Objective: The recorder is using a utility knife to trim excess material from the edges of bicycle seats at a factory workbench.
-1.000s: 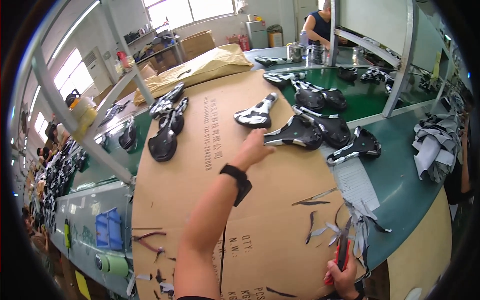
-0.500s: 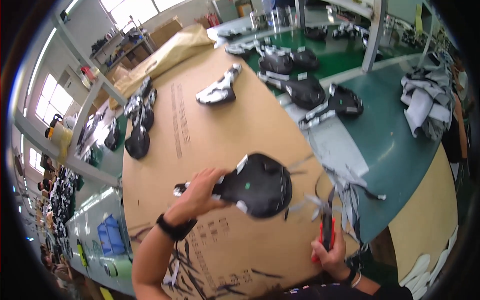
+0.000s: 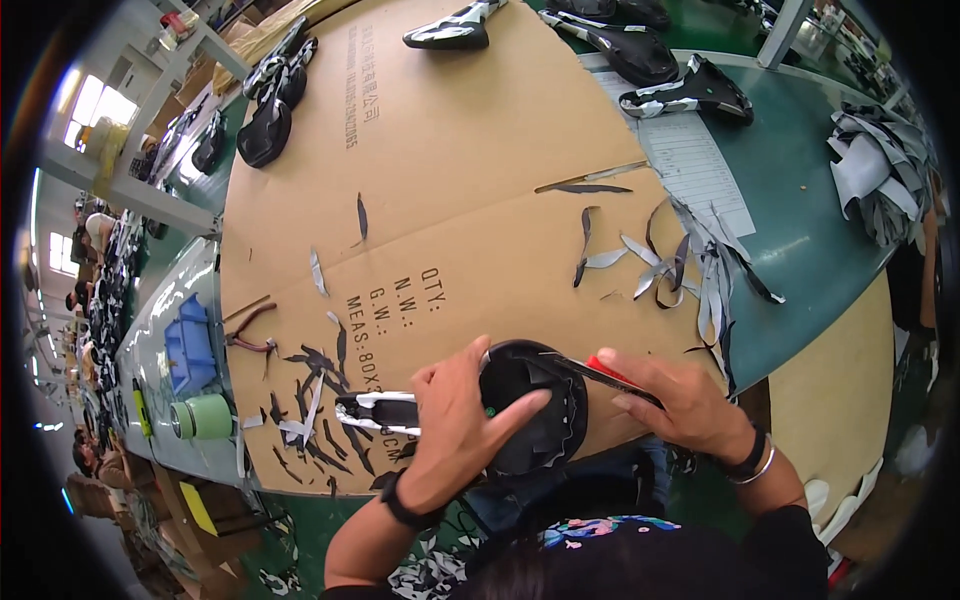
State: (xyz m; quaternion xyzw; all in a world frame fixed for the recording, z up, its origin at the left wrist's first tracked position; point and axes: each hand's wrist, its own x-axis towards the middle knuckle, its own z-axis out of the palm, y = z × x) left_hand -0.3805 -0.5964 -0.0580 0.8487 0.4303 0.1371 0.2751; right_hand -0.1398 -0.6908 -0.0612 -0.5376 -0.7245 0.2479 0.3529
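Note:
A black bicycle saddle [image 3: 535, 440], its underside turned up, is held close to my body over the cardboard's near edge. Its narrow nose, edged in white, points left. My left hand [image 3: 460, 415] grips the saddle around its middle, thumb laid across the hollow. In my right hand [image 3: 675, 395] is a red-handled cutting tool [image 3: 625, 382], its slim pointed end resting at the saddle's far rim. The fingers close around the handle; whether its blades are apart cannot be made out.
Dark trimmed strips [image 3: 320, 400] litter the cardboard sheet [image 3: 450, 230], near pliers [image 3: 250, 335]. Grey scraps [image 3: 715, 270] hang over its right edge. More saddles [image 3: 690, 95] lie farther off. A blue bin [image 3: 190, 345] and green cup [image 3: 200, 417] stand left.
The saddle has come nearer my body and been turned over, showing its hollow underside. My right hand has brought the cutting tool up to its rim. The view has tipped downward.

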